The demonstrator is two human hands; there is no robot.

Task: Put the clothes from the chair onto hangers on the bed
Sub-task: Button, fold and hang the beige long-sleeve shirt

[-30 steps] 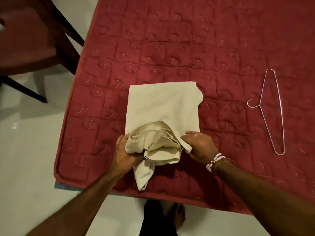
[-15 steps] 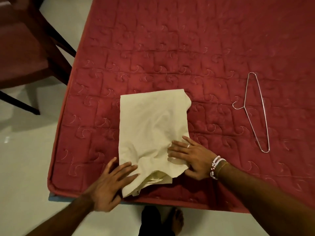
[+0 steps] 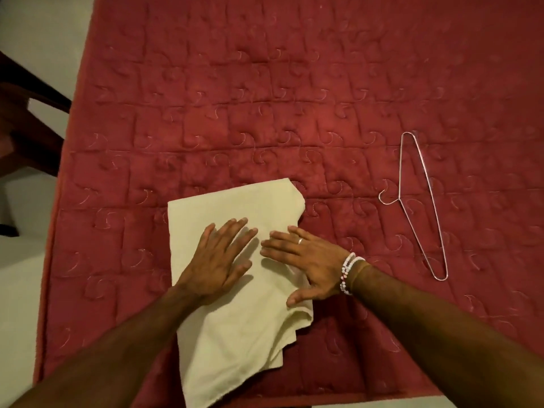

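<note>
Looking down from the head camera, what are the hands doing?

— Both lie flat, fingers straight and spread, gripping nothing. The left hand [image 3: 219, 260] and right hand [image 3: 306, 260] press side by side on a cream garment [image 3: 235, 334], fingertips almost meeting. The right wrist wears beaded bracelets [image 3: 348, 273], and one finger a ring [image 3: 300, 241].

— Where is the garment?

— Under both palms, folded into a long strip on the red quilted bed [image 3: 265, 98]. Its length runs from the bed's near edge, below the wrists, to just beyond the fingertips. The end nearest the person is rumpled, with loose layers showing beneath the right thumb.

— And a hanger?

— One wire hanger [image 3: 424, 207] lies flat on the bed, out past the right hand and well apart from it, touching nothing else. Its long bar runs away from the person, roughly parallel to the garment. Its hook points back toward the hands.

— Which hand would fetch it?

— The right, I judge: it is clearly nearer, and a sideways reach would meet the hook first. The garment seems smoothed but is not yet on the hanger.

— Anything else?

— A dark chair [image 3: 26, 128] shows far out beyond the left arm, mostly cut off. I cannot tell whether clothes remain on it.
</note>
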